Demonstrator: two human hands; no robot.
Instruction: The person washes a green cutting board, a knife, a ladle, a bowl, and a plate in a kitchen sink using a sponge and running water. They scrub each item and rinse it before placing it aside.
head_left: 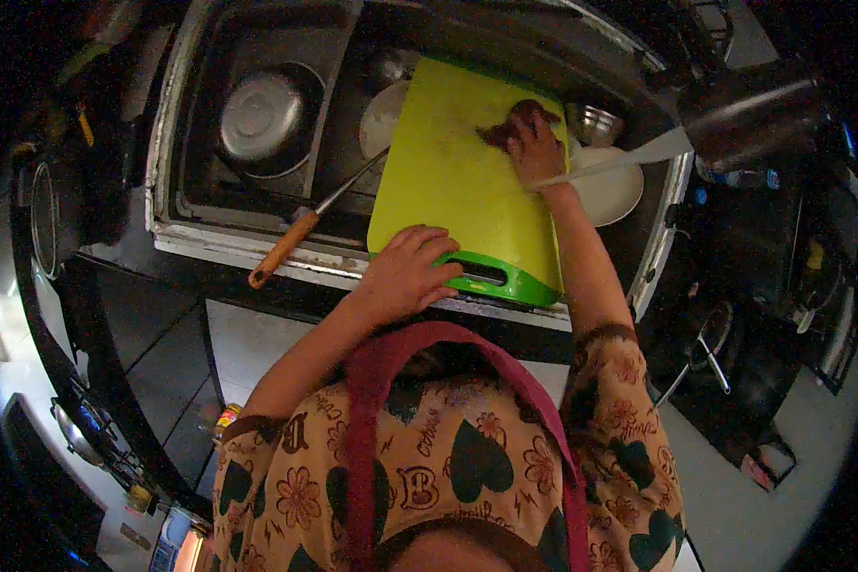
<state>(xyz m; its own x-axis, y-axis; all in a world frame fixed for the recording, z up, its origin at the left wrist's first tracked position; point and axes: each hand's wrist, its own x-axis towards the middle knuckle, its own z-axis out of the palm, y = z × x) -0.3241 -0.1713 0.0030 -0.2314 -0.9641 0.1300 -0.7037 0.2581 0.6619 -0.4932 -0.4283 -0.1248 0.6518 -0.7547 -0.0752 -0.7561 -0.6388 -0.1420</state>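
Head view: the right hand (538, 157) has its fingers bent over a brown rag (496, 136), at the far right of the green board (448, 181). The left hand (405, 267) lies on the near left corner; I cannot tell if it grips. The board leans over the sink (200, 234), beside a pot (267, 124).

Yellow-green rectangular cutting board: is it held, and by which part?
The left hand grips the board by its near edge, at the left end of the green handle.
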